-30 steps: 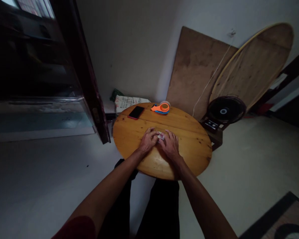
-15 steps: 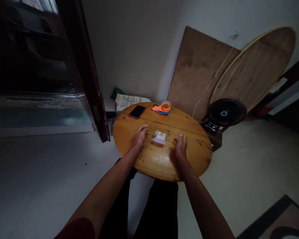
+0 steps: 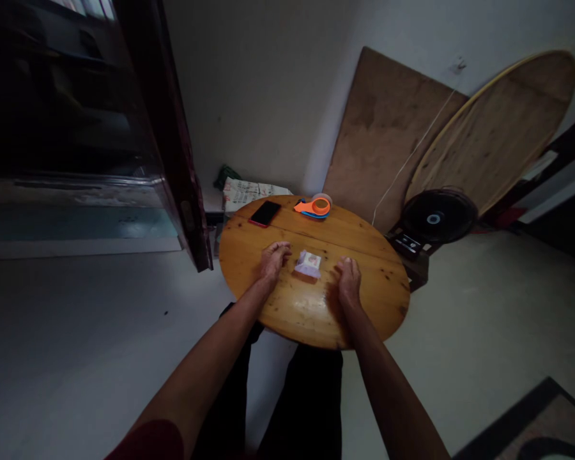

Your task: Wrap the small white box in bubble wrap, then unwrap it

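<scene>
A small white and pale purple packet (image 3: 308, 264), its kind unclear, lies near the middle of the round wooden table (image 3: 378, 306). Just left of it is my left hand (image 3: 273, 261), fingers loosely curved but apart, with nothing in it. My right hand (image 3: 349, 279) rests at the packet's other side, open and empty, a short gap away. Neither hand touches the packet. Toward the table's far edge lie a black phone with a red edge (image 3: 265, 213) and an orange and blue tape dispenser (image 3: 315, 206).
Behind the table, a brown board (image 3: 388, 121) and a large round wooden top (image 3: 498, 128) lean on the wall. A black fan-like round object (image 3: 438, 218) stands at the right. A dark door frame (image 3: 172, 140) rises at the left, near a printed white box (image 3: 249, 191).
My left hand has shifted slightly right, closer to the packet, its fingers curling a little more. My right hand has hardly moved. The whole view has shifted slightly.
</scene>
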The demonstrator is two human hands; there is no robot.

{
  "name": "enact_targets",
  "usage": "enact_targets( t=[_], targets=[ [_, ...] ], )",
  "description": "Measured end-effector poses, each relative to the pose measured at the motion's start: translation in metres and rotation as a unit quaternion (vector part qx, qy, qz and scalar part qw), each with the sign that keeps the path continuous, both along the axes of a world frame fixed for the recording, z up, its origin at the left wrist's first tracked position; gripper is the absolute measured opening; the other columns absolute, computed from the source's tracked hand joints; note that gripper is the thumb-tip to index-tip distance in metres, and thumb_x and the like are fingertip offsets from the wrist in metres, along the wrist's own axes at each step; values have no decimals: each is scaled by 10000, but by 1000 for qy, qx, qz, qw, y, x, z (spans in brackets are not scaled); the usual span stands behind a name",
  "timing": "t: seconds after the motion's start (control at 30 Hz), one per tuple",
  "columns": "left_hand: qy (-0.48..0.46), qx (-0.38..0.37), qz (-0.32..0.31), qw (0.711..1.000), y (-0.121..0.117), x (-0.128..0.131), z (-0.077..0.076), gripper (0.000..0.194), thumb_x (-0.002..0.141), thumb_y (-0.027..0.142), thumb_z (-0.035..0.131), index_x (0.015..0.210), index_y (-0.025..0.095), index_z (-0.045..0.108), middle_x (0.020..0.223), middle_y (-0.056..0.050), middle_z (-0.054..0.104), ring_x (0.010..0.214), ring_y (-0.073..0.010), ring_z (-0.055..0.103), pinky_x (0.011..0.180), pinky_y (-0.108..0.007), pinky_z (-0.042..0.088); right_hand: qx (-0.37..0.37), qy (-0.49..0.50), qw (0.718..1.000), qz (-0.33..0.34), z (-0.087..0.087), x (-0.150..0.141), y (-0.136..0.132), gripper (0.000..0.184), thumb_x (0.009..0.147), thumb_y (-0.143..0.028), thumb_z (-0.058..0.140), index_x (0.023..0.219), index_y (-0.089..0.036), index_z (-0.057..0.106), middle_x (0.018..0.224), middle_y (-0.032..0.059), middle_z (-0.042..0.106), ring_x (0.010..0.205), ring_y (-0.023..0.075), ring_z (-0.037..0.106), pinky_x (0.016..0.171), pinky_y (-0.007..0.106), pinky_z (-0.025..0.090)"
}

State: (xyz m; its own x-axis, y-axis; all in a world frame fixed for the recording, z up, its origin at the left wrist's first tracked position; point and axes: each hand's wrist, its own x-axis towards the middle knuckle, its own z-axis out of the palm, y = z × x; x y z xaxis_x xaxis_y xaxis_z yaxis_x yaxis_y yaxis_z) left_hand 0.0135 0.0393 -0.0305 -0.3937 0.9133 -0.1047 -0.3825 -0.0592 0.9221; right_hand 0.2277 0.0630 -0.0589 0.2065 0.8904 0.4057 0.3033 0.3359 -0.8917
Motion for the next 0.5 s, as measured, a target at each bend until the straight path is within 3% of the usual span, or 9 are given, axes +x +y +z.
enact_targets(
  t=[0.5],
  targets=[
    [38, 22, -18, 999, 3, 0, -9, 258, 638, 309, 613, 842, 157, 652, 733, -20, 659, 572, -98, 565, 492, -180, 373, -25, 15, 1000, -2, 6, -3, -3, 478, 883, -595, 381, 940, -184, 618, 999, 99, 658, 907, 208, 622, 851, 398, 493]
  ],
)
